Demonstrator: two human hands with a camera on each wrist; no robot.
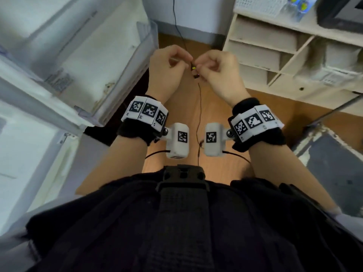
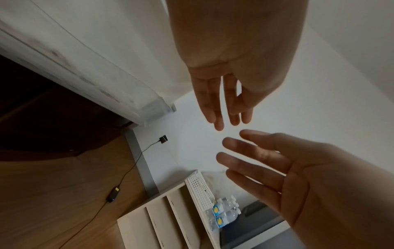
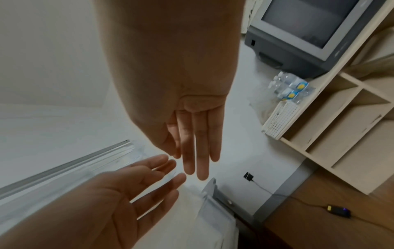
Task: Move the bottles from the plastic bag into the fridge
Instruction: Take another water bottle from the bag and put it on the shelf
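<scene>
Several clear water bottles [image 1: 298, 4] with blue and yellow labels lie in a thin plastic bag on top of the cream shelf unit [image 1: 275, 55] at the far right; they also show in the wrist views [image 2: 224, 214] [image 3: 292, 91]. The white fridge [image 1: 49, 55] stands at my left with its door shelf [image 1: 125, 71] towards me. My left hand [image 1: 176, 57] and right hand [image 1: 212, 63] are raised close together at chest height over the wooden floor. The wrist views show the left hand's fingers [image 2: 217, 107] and the right hand's fingers [image 3: 200, 151] straight, and both hands hold nothing.
A white perforated basket [image 1: 257, 4] sits beside the bottles, and a grey monitor [image 3: 298, 33] stands behind them. A black cable with a small adapter [image 3: 339, 209] runs across the floor [image 1: 216, 118] from a wall plug [image 2: 163, 139].
</scene>
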